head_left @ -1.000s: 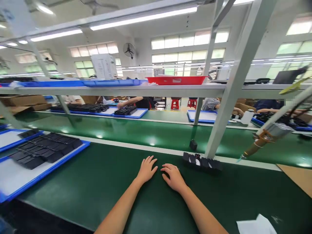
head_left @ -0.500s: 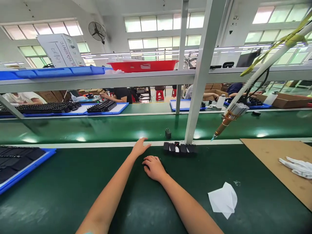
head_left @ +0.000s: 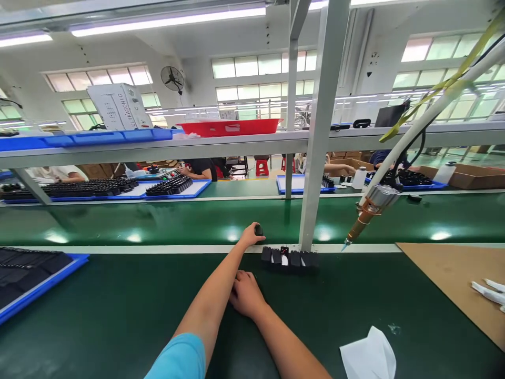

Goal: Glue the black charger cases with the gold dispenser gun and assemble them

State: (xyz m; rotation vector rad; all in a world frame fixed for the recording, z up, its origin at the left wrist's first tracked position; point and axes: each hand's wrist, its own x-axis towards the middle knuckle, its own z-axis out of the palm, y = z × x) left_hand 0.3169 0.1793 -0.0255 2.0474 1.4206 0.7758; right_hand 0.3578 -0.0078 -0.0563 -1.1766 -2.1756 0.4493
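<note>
My left hand (head_left: pixel 250 236) is stretched out over the green belt beyond the table's white edge strip. Its fingers are closed around a small black plug adapter (head_left: pixel 258 230). Nearer to me, my right hand (head_left: pixel 247 295) rests low over the dark green table, partly behind the left forearm. Its fingers are curled down, and what lies beneath them is hidden. Just right of both hands, a row of several black adapter blocks (head_left: pixel 295 259) stands along the table's far edge, with white bits showing between some of them.
A metal post (head_left: pixel 316 158) rises behind the row. A tool with a copper-coloured body (head_left: pixel 361 221) hangs tip-down at the right. White paper (head_left: pixel 369 353) and a brown board (head_left: pixel 445 279) lie at right; a blue tray (head_left: pixel 79 260) at left. Other people work beyond the belt (head_left: pixel 158 221).
My left hand has reached forward and right and closed on the adapter that stood on the belt. The right hand stays low on the table. The camera view has tilted up.
</note>
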